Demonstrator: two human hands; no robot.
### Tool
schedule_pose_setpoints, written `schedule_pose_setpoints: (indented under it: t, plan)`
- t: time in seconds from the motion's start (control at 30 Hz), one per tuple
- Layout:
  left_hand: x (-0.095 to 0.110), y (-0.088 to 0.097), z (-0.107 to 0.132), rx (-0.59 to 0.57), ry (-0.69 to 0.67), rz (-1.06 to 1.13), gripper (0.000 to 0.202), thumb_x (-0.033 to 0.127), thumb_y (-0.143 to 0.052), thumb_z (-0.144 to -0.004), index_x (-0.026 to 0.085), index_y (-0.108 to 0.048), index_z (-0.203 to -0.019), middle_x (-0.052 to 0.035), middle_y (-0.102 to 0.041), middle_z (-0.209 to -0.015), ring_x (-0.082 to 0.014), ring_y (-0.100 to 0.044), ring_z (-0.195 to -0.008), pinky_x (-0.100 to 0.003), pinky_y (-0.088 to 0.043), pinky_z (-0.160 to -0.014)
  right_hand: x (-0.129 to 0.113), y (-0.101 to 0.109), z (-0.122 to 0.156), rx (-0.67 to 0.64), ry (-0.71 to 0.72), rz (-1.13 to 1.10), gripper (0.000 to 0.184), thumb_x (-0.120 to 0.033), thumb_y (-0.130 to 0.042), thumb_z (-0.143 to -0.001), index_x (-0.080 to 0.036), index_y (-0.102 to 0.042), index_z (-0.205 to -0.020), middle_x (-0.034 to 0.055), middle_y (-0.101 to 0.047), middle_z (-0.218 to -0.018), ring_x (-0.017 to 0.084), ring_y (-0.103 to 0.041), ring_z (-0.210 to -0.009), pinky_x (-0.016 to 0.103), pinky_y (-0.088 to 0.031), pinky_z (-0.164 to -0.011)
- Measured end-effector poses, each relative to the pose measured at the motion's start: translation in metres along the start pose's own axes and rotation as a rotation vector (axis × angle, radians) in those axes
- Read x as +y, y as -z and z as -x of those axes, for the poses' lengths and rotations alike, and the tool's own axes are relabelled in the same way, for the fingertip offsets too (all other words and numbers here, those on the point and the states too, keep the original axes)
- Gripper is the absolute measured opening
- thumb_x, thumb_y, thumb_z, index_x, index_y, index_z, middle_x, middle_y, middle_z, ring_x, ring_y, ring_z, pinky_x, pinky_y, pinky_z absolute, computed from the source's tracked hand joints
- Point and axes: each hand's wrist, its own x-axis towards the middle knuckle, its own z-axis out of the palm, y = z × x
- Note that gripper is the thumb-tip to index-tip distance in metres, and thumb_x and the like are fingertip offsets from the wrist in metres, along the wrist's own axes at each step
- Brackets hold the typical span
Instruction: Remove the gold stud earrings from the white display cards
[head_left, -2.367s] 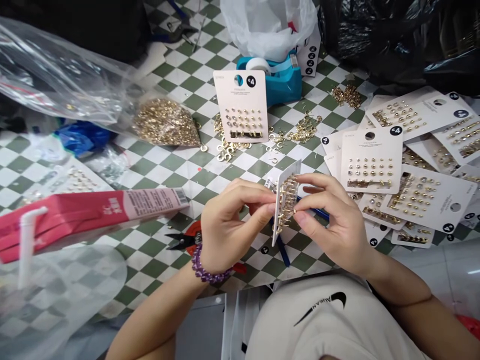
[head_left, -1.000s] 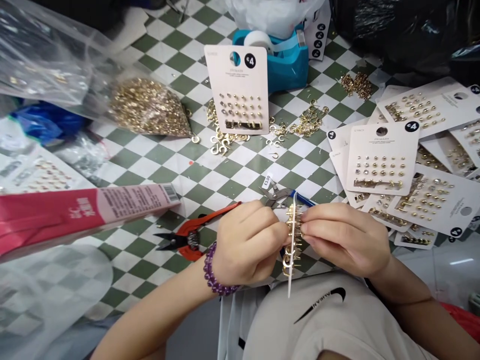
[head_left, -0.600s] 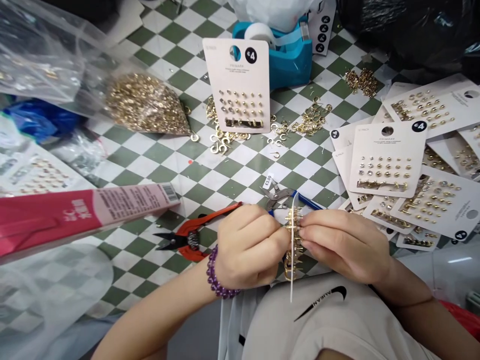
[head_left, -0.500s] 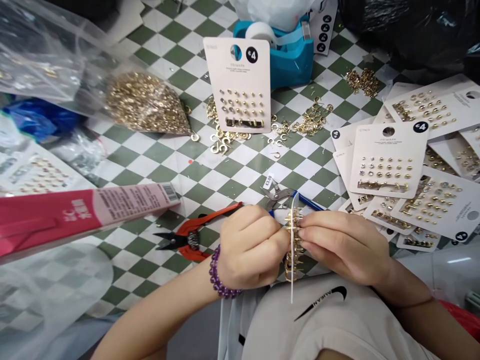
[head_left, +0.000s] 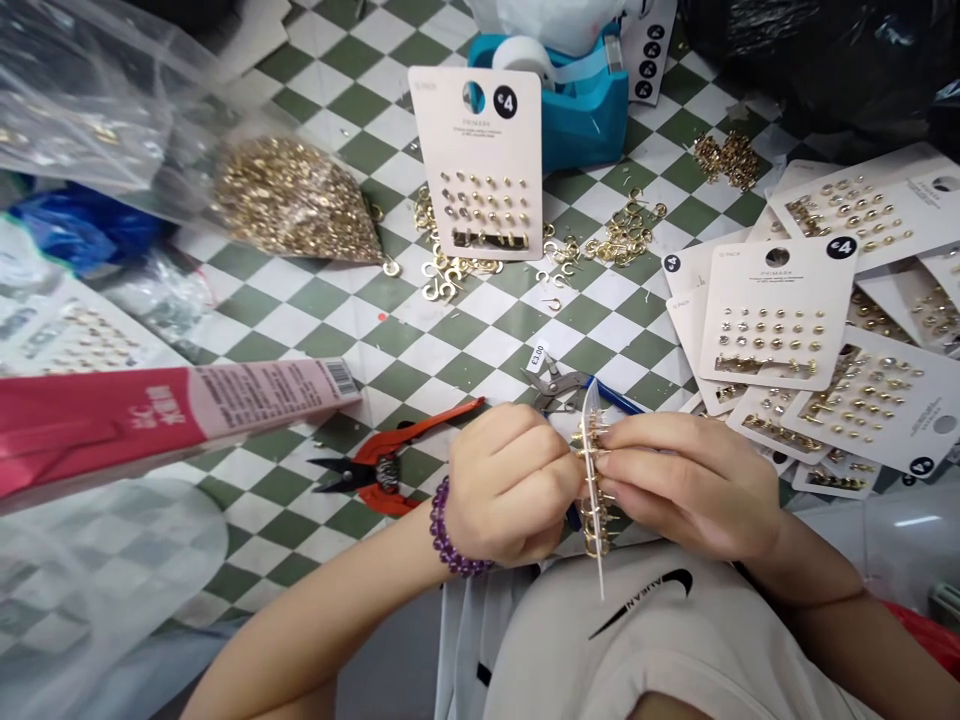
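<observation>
An earring card, white and turned edge-on to me, stands upright between my hands, with gold earrings sticking out along both faces. My left hand, wearing a purple bead bracelet, is closed with curled fingers against the card's left face; what its fingertips hold is hidden. On the other face, my right hand presses its fingertips at the earring posts and grips the card. Just beyond the card lie blue-handled pliers, partly hidden. Red-handled cutters lie left of my left hand.
Finished-looking earring cards lie piled at the right. One card leans on a blue tape dispenser. Loose gold hoops and a bag of gold pieces are on the checked table. A pink box juts in from the left.
The card in my hands has tilted slightly, its lower edge shifting to the right. My left hand has moved a little rightward; my right hand stays on the card.
</observation>
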Motion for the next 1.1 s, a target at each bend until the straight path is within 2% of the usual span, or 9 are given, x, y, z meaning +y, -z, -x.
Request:
schedule_pose_setpoints:
  t: [0.1,0.2,0.37,0.57,0.7,0.87,0.97,1.1]
  plan:
    - [0.0,0.002,-0.002,-0.017,-0.031,0.011,0.01,0.013,-0.042,-0.088,0.016,-0.047,-0.079,-0.0024,-0.051,-0.058,-0.0133,-0.04,-0.053,-0.027,-0.034,-0.051,0.001,-0.001,0.0,0.045,0.011,-0.032,0.008,-0.013,-0.062,-0.084,-0.011,-0.064,-0.091,0.0052,-0.068,-0.095,0.007,-0.061,-0.091,0.016,-0.053,-0.08]
    - [-0.001,0.005,-0.004,-0.054,-0.043,-0.008,0.013,0.014,-0.039,-0.089,0.017,-0.047,-0.079,-0.0026,-0.049,-0.056,-0.0145,-0.039,-0.053,-0.027,-0.034,-0.05,0.004,-0.001,-0.001,0.054,0.045,-0.05,0.007,-0.013,-0.064,-0.081,-0.012,-0.062,-0.088,0.0057,-0.067,-0.089,0.011,-0.061,-0.086,0.024,-0.056,-0.076]
    - [-0.002,0.006,-0.005,-0.067,-0.063,-0.027,0.016,0.015,-0.039,-0.09,0.017,-0.047,-0.076,-0.0016,-0.046,-0.053,-0.0142,-0.037,-0.051,-0.027,-0.032,-0.05,0.008,0.0,0.0,-0.001,0.113,-0.006,0.008,-0.016,-0.06,-0.085,-0.014,-0.064,-0.091,0.0047,-0.066,-0.09,0.014,-0.057,-0.093,0.034,-0.053,-0.087]
    - [-0.002,0.008,-0.004,-0.099,-0.053,-0.025,0.016,0.016,-0.039,-0.09,0.017,-0.047,-0.076,-0.0019,-0.048,-0.054,-0.0144,-0.039,-0.052,-0.027,-0.031,-0.051,0.008,0.001,0.001,0.02,0.135,0.044,0.01,-0.014,-0.058,-0.085,-0.016,-0.064,-0.093,0.0027,-0.064,-0.093,0.014,-0.053,-0.098,0.035,-0.049,-0.095]
    - [-0.002,0.007,-0.002,-0.125,-0.059,-0.003,0.011,0.011,-0.04,-0.083,0.018,-0.045,-0.076,-0.0019,-0.046,-0.053,-0.0153,-0.039,-0.052,-0.027,-0.031,-0.05,0.009,0.0,0.001,0.035,0.155,0.032,0.013,-0.014,-0.06,-0.084,-0.015,-0.06,-0.097,0.0037,-0.061,-0.099,0.014,-0.052,-0.1,0.036,-0.048,-0.095]
    - [0.001,0.005,0.0,-0.116,-0.058,-0.007,0.012,0.008,-0.04,-0.075,0.018,-0.045,-0.076,-0.0025,-0.047,-0.055,-0.0161,-0.039,-0.053,-0.028,-0.029,-0.049,0.014,-0.004,0.0,0.05,0.187,-0.039,0.012,-0.019,-0.052,-0.09,-0.016,-0.054,-0.102,0.0057,-0.057,-0.106,0.016,-0.052,-0.102,0.039,-0.049,-0.093]
    - [0.002,0.005,-0.003,-0.119,-0.076,-0.042,0.011,0.008,-0.039,-0.077,0.018,-0.045,-0.076,-0.0021,-0.045,-0.055,-0.0156,-0.034,-0.053,-0.028,-0.026,-0.05,0.015,-0.005,0.0,0.052,0.163,-0.057,0.016,-0.018,-0.056,-0.087,-0.016,-0.053,-0.103,0.0058,-0.056,-0.107,0.016,-0.052,-0.102,0.037,-0.049,-0.091]
    - [0.001,0.006,-0.007,-0.161,-0.051,-0.011,0.014,0.013,-0.039,-0.086,0.019,-0.04,-0.073,-0.0002,-0.04,-0.056,-0.0147,-0.029,-0.054,-0.028,-0.023,-0.05,0.015,-0.004,-0.002,0.071,0.205,-0.002,0.033,-0.008,-0.059,-0.076,-0.014,-0.053,-0.108,0.0087,-0.053,-0.111,0.018,-0.052,-0.105,0.036,-0.051,-0.089]
